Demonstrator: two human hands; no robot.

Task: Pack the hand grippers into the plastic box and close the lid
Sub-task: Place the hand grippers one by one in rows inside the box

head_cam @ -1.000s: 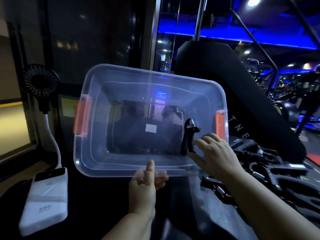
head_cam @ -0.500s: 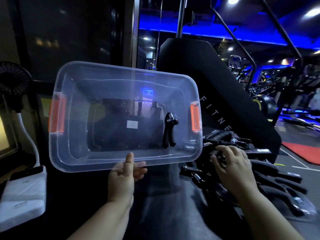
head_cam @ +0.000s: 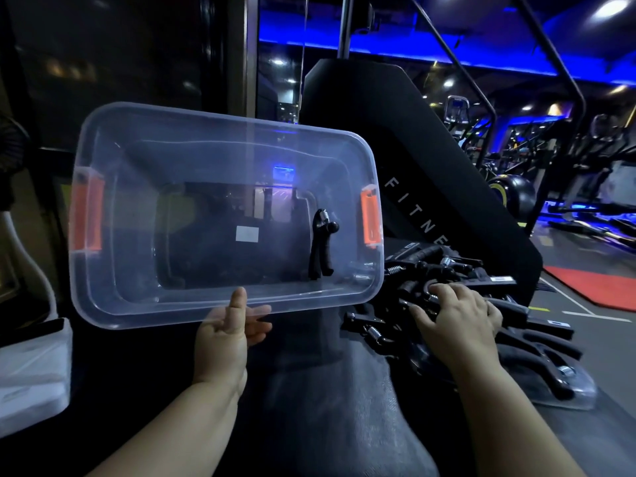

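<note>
The clear, round-cornered box (head_cam: 206, 146), tipped up, is holding one black gripper (head_cam: 321, 246). The left grip (head_cam: 227, 335) is pinching its near rim; the right grip (head_cam: 457, 321) is lying on the foam-handled pile (head_cam: 537, 342) beside it, hold unclear.

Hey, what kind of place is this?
Most likely a gym: exercise machines stand in the blue-lit background, a black panel carries the letters FITNE, and a pile of hand grippers lies under the right hand.
</note>
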